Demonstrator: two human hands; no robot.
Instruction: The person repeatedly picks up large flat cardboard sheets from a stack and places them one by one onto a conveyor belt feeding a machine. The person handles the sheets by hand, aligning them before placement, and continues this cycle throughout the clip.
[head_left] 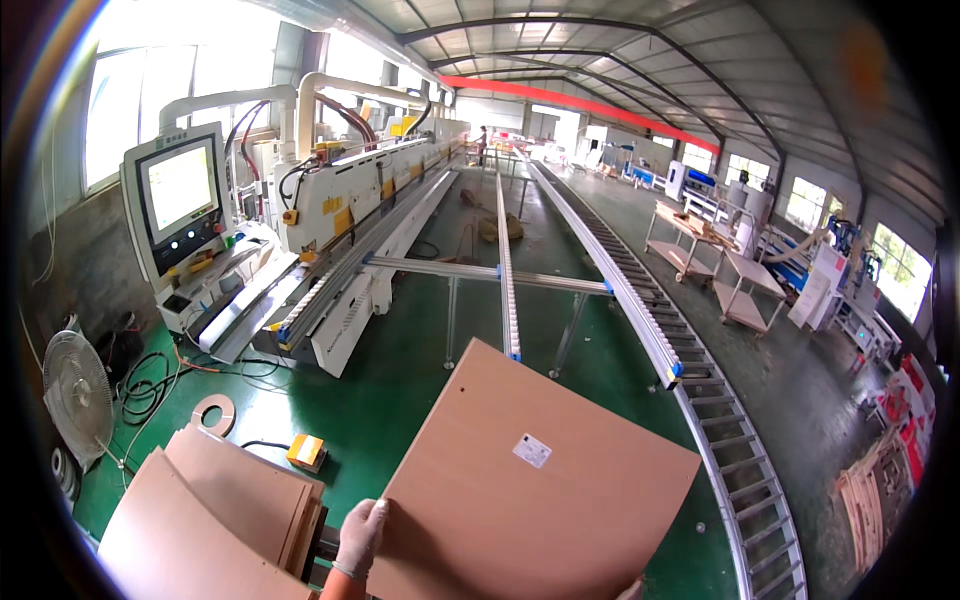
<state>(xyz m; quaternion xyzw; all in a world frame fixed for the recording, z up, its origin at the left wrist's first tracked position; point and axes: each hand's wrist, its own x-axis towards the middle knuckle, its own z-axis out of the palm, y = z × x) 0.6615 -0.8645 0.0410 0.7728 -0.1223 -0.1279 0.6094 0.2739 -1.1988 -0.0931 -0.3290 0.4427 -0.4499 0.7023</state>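
Note:
A large flat brown wooden panel (520,510) is held up in front of me, tilted, with a small white label (532,450) on its face and a small dark hole near its far left corner. My left hand (360,540), in a pale glove, grips the panel's left edge, thumb over the face. At the panel's lower right edge, only a sliver of my right hand (632,588) shows, closed against it; the rest lies out of frame. Left of the panel, a stack of similar brown panels (215,515) sits close to my left forearm.
A long edge-banding machine (350,200) with a screen (180,195) runs along the left. Rails (508,270) and a roller track (735,450) stretch ahead. A fan (78,390), cables and an orange-yellow foot pedal (306,452) stand on the green floor. Far off, a person (482,145) stands.

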